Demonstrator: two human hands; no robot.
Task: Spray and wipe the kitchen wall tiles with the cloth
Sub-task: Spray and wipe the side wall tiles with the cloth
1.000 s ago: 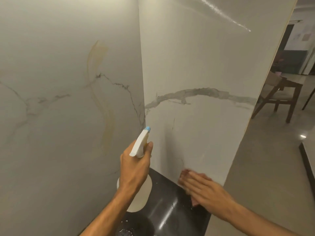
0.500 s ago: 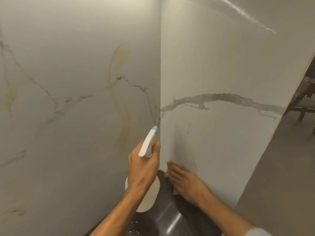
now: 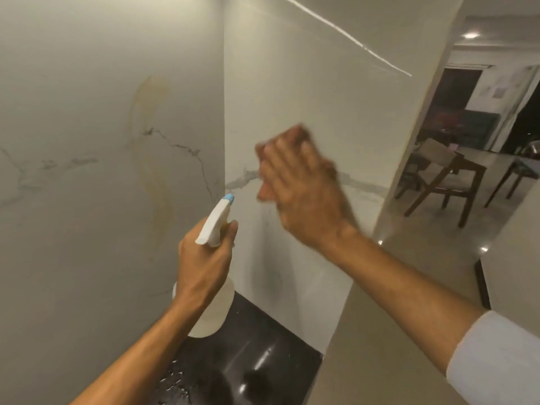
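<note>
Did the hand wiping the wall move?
Yes. The right hand went up the tile: it was low by the black counter, and now it covers the grey vein.

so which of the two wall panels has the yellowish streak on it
The left wall panel, left of the corner seam: a yellowish streak runs down it. The right wall panel, where the right hand wipes, shows only a grey vein.
</note>
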